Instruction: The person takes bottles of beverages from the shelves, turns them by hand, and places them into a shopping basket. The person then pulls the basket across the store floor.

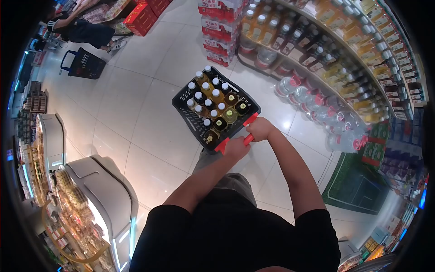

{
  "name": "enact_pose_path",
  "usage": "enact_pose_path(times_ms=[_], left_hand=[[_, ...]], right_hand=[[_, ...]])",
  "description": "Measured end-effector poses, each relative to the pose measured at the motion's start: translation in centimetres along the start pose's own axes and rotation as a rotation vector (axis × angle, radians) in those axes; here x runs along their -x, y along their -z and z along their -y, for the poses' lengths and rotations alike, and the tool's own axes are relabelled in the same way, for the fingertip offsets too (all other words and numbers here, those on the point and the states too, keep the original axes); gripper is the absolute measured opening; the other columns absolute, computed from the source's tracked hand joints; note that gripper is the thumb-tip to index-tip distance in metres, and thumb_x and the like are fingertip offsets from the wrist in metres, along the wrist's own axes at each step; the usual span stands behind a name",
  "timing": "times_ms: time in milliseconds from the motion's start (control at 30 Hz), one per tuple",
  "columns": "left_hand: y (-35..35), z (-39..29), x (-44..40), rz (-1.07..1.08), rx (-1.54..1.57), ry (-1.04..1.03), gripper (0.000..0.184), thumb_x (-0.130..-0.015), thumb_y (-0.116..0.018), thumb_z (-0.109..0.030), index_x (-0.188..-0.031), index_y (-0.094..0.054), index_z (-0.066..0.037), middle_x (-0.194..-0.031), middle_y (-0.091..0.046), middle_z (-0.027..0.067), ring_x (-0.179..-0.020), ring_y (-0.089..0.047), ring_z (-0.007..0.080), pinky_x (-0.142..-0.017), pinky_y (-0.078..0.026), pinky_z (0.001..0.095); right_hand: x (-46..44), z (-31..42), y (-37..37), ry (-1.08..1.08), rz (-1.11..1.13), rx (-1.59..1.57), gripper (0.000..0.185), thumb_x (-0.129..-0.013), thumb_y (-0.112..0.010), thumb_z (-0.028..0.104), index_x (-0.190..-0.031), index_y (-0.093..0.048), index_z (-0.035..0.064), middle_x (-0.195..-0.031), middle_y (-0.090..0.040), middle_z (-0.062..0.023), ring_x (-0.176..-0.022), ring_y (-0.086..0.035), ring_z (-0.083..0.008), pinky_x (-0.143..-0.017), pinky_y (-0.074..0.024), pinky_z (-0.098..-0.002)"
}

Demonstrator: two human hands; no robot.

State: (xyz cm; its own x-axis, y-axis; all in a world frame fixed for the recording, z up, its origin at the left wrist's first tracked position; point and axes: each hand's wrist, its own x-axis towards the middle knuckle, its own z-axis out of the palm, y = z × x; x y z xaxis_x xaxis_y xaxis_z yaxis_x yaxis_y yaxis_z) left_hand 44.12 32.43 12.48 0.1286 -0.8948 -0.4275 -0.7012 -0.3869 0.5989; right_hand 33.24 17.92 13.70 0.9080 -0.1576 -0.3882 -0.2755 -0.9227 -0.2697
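Note:
A black basket (185, 125) full of upright bottles (215, 100) stands in front of me over the tiled floor. Most bottles have white caps; those nearest me show dark or yellow-green tops. The basket's red handle (248, 139) reaches toward my body. My left hand (236, 148) is closed around the handle's lower left part. Close beside it, my right hand (260, 128) grips the same handle farther right. Both sets of fingers are wrapped round the red bar and partly hidden.
Bottle shelves (317, 50) curve along the right, with large water bottles (312, 102) on the floor below. Red-and-white cartons (220, 31) are stacked ahead. A second basket (86, 63) and a person (86, 34) are at the upper left. Display cases (97, 181) line the lower left.

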Motion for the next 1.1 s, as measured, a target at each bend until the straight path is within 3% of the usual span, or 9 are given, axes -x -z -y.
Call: enact_pose_path(times_ms=[800, 1100], left_hand=[[4.0, 2.0, -3.4, -0.030, -0.025, 0.046, 0.029, -0.076, -0.058, -0.033, -0.088, -0.061, -0.006, -0.075, -0.065, 0.0154, -0.074, -0.064, 0.0338, -0.068, -0.051, 0.0444], [7.1, 4.3, -5.8, 0.056, 0.030, 0.072, 0.030, -0.078, -0.057, -0.033, -0.092, -0.059, -0.007, -0.084, -0.065, 0.0124, -0.080, -0.064, 0.0306, -0.071, -0.050, 0.0437]], right_hand=[[-5.2, -1.7, 2.1, 0.030, -0.059, -0.020, 0.028, -0.061, -0.069, 0.037, -0.067, -0.061, 0.0105, -0.063, -0.061, -0.0074, -0.062, -0.061, -0.0286, -0.058, -0.0490, -0.0393], [-9.3, -2.0, 5.4, 0.022, -0.006, 0.017, 0.025, -0.062, -0.068, 0.035, -0.067, -0.061, 0.0119, -0.064, -0.061, -0.0063, -0.063, -0.062, -0.0267, -0.059, -0.0495, -0.0386]])
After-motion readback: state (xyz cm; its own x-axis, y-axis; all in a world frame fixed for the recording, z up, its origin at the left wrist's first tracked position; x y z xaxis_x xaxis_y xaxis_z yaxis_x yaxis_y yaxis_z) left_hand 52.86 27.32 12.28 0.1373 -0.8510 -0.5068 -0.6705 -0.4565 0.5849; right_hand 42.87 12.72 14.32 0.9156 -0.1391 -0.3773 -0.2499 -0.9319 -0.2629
